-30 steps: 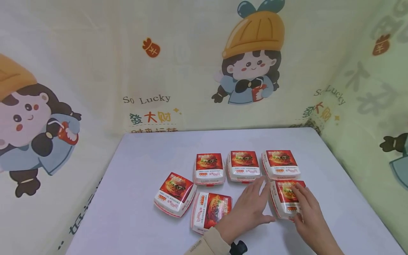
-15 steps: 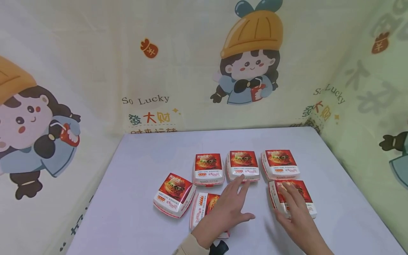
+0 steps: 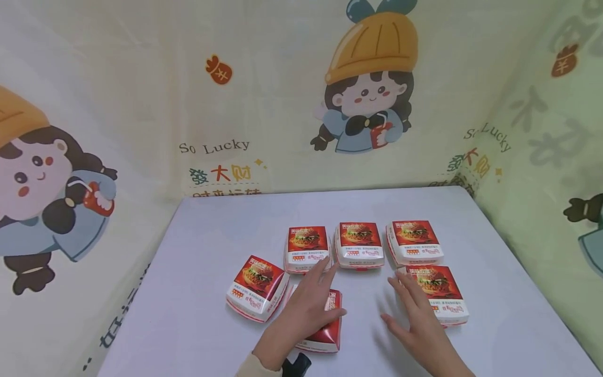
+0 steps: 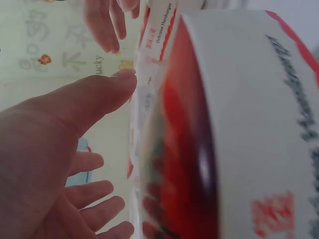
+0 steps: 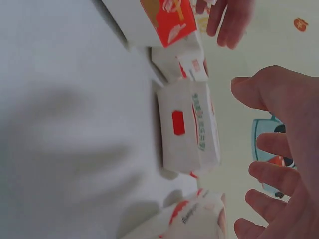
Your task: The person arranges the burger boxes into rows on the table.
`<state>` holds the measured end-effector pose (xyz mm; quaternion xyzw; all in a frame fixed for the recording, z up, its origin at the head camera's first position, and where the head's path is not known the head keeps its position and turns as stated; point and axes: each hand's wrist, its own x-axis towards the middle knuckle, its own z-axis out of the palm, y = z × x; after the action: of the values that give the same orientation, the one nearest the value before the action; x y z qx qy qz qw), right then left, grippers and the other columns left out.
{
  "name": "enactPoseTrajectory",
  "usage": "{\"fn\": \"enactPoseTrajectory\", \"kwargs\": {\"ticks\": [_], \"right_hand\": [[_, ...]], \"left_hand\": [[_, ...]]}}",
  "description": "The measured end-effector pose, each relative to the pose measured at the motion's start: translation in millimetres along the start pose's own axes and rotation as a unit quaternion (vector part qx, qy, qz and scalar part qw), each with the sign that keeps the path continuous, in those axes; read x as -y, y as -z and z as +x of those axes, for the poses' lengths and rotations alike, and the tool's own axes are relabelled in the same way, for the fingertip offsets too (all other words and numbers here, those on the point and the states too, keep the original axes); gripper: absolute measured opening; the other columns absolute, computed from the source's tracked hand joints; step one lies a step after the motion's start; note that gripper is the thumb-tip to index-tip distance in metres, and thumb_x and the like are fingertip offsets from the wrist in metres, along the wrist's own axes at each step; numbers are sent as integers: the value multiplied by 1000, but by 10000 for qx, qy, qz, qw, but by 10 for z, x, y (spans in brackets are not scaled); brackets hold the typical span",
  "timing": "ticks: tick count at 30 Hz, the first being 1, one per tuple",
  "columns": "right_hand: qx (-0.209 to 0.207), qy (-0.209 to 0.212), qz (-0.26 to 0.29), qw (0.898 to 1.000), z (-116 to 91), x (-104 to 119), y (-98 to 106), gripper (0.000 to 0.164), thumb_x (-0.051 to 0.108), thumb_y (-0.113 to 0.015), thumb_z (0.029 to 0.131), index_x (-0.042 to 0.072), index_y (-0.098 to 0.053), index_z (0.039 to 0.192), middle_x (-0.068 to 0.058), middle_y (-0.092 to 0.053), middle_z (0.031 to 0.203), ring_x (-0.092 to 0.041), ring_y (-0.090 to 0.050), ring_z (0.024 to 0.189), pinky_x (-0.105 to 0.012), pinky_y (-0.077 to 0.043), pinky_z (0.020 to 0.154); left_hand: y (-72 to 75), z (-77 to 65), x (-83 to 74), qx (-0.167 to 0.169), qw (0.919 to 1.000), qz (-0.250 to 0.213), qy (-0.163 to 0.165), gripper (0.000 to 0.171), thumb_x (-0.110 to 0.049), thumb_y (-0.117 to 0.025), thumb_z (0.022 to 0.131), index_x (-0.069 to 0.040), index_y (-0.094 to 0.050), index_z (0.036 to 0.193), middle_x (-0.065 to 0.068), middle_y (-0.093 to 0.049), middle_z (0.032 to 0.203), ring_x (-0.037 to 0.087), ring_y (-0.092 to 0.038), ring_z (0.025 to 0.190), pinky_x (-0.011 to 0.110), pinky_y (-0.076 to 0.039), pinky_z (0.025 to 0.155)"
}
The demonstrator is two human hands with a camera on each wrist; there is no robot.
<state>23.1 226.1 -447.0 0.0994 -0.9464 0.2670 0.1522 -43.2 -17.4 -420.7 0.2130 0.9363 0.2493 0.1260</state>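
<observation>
Several hamburger boxes, red on top with a burger picture, stand on the white table. My left hand hovers with fingers spread over the front middle box, covering much of its top. That box's white side looms close in the left wrist view. My right hand hangs in the air along the left edge of the front right box, fingers extended and holding nothing. In the right wrist view, that hand is spread apart from the boxes.
The back row has a left box, a middle box and a right box. A turned box lies at the left. The white table meets cartoon-printed cloth at its back and sides.
My left hand has moved left, from the gap beside the front right box to over the front middle box. My right hand has drawn left off the front right box, uncovering its top.
</observation>
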Motion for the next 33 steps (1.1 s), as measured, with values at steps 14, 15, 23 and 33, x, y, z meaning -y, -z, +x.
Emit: {"fn": "enactPoseTrajectory", "kwargs": {"ticks": [14, 15, 23, 33], "right_hand": [[132, 337, 208, 9991, -27, 223, -230, 83, 22, -87, 73, 19, -48, 145, -6, -43, 152, -33, -39, 137, 2, -2, 109], [152, 337, 209, 9991, -27, 242, -238, 82, 23, -87, 73, 19, -48, 145, -6, -43, 152, -31, -40, 137, 1, -3, 109], [838, 151, 188, 9962, -39, 397, -331, 77, 34, -83, 79, 18, -48, 146, -4, -41, 155, -25, -39, 140, -49, -52, 100], [1677, 399, 694, 9826, -31, 444, -422, 88, 54, -77, 80, 17, -41, 151, -3, -37, 158, -23, -37, 141, -45, -52, 102]], "left_hand": [[60, -190, 217, -41, 9994, 327, -80, 80, -53, -70, 87, -24, -36, 154, 0, -34, 159, 24, -33, 146, 52, -37, 115], [72, -198, 228, -36, 9994, 331, -53, 80, -53, -70, 87, -24, -37, 153, 0, -36, 158, 24, -33, 146, 53, -37, 116], [55, -249, 323, 206, 9987, 460, 25, 73, -59, -67, 86, -21, -48, 146, 0, -51, 146, 22, -45, 136, 50, -44, 110], [4, -226, 271, 125, 9979, 597, 209, 73, -58, -68, 85, -21, -49, 145, 0, -53, 142, 21, -47, 132, 48, -44, 111]]}}
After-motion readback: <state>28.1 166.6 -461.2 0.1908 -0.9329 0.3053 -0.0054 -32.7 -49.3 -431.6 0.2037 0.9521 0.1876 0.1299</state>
